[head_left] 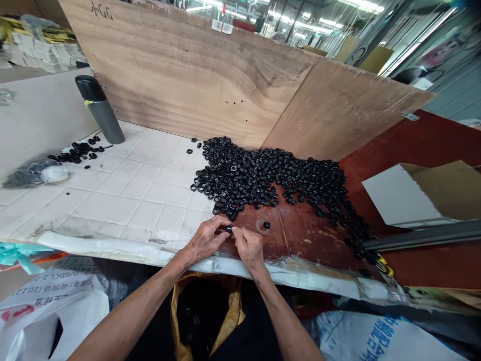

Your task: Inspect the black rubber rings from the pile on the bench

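Note:
Between my two hands, just above the front edge of the bench, is a small black cylindrical plastic part. My left hand pinches it from the left with thumb and forefinger. From the other side my right hand closes its fingertips at the part's right end; whether it grips a second piece there is hidden. A single black ring lies on the red board just right of my right hand. Beyond both hands spreads a large heap of small black plastic rings.
A dark flask stands at the back left, near a small pile of black pieces and a plastic bag. Plywood panels wall the back. A cardboard box sits at right. Below the edge hangs an open yellow sack.

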A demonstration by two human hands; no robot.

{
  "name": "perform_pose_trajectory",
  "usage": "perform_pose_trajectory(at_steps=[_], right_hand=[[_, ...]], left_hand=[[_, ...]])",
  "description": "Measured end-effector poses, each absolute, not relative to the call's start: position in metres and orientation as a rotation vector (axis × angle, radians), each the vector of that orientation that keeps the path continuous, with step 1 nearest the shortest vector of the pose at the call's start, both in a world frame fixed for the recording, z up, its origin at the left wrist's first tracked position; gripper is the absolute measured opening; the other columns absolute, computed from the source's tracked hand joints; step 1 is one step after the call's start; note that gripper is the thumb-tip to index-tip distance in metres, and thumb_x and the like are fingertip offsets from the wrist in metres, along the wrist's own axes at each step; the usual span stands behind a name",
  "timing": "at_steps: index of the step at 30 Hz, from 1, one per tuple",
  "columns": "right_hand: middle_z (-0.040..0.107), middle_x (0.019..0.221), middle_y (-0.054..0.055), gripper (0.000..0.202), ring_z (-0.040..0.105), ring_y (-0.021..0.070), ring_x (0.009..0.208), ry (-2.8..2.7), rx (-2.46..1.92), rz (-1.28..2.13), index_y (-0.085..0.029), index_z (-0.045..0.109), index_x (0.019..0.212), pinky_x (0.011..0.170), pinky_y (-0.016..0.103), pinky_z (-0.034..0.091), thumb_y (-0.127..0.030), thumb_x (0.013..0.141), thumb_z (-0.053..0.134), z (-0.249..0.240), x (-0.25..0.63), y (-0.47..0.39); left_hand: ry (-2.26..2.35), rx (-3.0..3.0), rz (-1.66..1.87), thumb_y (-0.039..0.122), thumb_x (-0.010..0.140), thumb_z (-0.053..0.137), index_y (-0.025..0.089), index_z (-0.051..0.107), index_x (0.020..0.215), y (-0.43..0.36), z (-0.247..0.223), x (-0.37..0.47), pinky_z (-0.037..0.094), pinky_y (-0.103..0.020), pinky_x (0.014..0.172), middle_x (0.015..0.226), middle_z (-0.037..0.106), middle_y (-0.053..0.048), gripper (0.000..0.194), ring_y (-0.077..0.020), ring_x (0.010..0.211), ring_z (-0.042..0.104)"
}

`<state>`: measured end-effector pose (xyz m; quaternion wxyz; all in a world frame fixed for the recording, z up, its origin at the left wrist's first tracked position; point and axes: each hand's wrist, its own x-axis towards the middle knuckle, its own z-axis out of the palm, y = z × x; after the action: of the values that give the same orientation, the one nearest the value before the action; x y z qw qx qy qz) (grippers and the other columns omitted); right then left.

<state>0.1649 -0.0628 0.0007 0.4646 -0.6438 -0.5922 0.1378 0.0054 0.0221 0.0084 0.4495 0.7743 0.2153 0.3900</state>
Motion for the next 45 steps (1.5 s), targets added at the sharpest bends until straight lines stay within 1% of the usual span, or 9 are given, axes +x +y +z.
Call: perform_pose_trajectory(at_steps=[7, 12, 18, 23, 26, 28, 33, 39, 45], right_hand=[[0.059, 0.059, -0.002, 0.031, 0.053, 0.0137, 0.053, -1.459, -1.561, 0.416, -0.018, 0.071, 0.089, 0.055, 0.025, 0.043, -0.04, 0.099, 0.052, 0.009, 0.165, -0.065], [0.068, 0.073, 0.002, 0.023, 0.062, 0.0153, 0.058, -1.382, -1.516, 0.436, -0.018, 0.069, 0.104, 0.058, 0.026, 0.05, -0.038, 0.093, 0.062, 0.007, 0.165, -0.063], [0.061, 0.052, -0.004, 0.028, 0.057, 0.0148, 0.045, -1.131, -1.488, 0.775, -0.02, 0.06, 0.095, 0.047, 0.024, 0.046, -0.048, 0.092, 0.061, 0.002, 0.148, -0.073], [0.052, 0.045, -0.006, 0.04, 0.04, 0.0115, 0.031, -1.042, -1.59, 1.16, -0.022, 0.055, 0.074, 0.034, 0.022, 0.029, -0.055, 0.095, 0.052, 0.006, 0.136, -0.095], [0.057, 0.051, -0.002, 0.037, 0.052, 0.0145, 0.042, -1.304, -1.735, 0.882, -0.021, 0.057, 0.067, 0.043, 0.024, 0.037, -0.049, 0.091, 0.061, 0.01, 0.148, -0.088], [0.064, 0.064, 0.001, 0.023, 0.061, 0.019, 0.059, -1.339, -1.783, 0.432, -0.02, 0.063, 0.081, 0.055, 0.027, 0.046, -0.042, 0.088, 0.066, 0.01, 0.158, -0.071], [0.066, 0.081, 0.005, 0.022, 0.062, 0.0222, 0.073, -1.383, -1.783, -0.041, -0.02, 0.06, 0.095, 0.067, 0.031, 0.048, -0.04, 0.09, 0.067, -0.003, 0.164, -0.025], [0.063, 0.08, 0.005, 0.008, 0.06, 0.0212, 0.073, -1.438, -1.794, -0.067, -0.021, 0.057, 0.084, 0.067, 0.03, 0.046, -0.025, 0.089, 0.06, -0.014, 0.159, -0.022], [0.071, 0.086, 0.003, 0.011, 0.066, 0.018, 0.071, -1.329, -1.519, 0.409, -0.02, 0.065, 0.096, 0.069, 0.028, 0.054, -0.026, 0.087, 0.065, -0.004, 0.165, -0.028]], left_hand=[[0.58, 1.896, 0.978, 0.009, 0.087, 0.058, 0.019, 0.064, 0.11, 0.022, 0.008, 0.005, 0.059, -0.033, 0.089, 0.11, 0.071, -0.007, 0.026, -0.0188, 0.1, 0.07], [0.591, 1.837, 0.941, 0.008, 0.086, 0.057, 0.019, 0.064, 0.11, 0.023, 0.007, 0.006, 0.058, -0.034, 0.091, 0.11, 0.071, -0.006, 0.027, -0.0181, 0.099, 0.07], [0.57, 1.863, 0.871, 0.012, 0.089, 0.056, 0.02, 0.063, 0.111, 0.01, 0.003, 0.0, 0.058, -0.031, 0.085, 0.104, 0.07, -0.005, 0.024, -0.0179, 0.094, 0.07], [0.514, 2.094, 0.749, 0.014, 0.091, 0.054, 0.021, 0.062, 0.112, -0.014, 0.017, -0.037, 0.054, -0.033, 0.09, 0.107, 0.07, -0.007, 0.023, -0.0202, 0.099, 0.068], [0.546, 2.084, 0.496, 0.023, 0.086, 0.067, 0.021, 0.065, 0.098, -0.006, 0.031, -0.049, 0.053, -0.027, 0.07, 0.087, 0.07, -0.001, 0.012, -0.0175, 0.078, 0.068], [0.795, 2.075, 0.582, 0.031, 0.086, 0.07, 0.02, 0.065, 0.094, 0.011, 0.033, -0.04, 0.05, -0.026, 0.061, 0.077, 0.066, 0.001, 0.015, -0.017, 0.067, 0.065], [1.401, 2.287, 0.832, 0.03, 0.085, 0.071, 0.017, 0.063, 0.1, 0.049, 0.017, 0.008, 0.052, -0.032, 0.072, 0.095, 0.065, -0.007, 0.021, -0.0221, 0.08, 0.067], [1.277, 2.412, 0.842, 0.015, 0.086, 0.061, 0.019, 0.063, 0.101, 0.049, 0.0, 0.012, 0.053, -0.036, 0.08, 0.098, 0.067, -0.009, 0.015, -0.0261, 0.091, 0.068], [1.029, 2.357, 0.884, 0.01, 0.081, 0.062, 0.021, 0.066, 0.104, 0.043, 0.004, 0.001, 0.056, -0.034, 0.081, 0.096, 0.068, -0.005, 0.026, -0.0218, 0.085, 0.068]])
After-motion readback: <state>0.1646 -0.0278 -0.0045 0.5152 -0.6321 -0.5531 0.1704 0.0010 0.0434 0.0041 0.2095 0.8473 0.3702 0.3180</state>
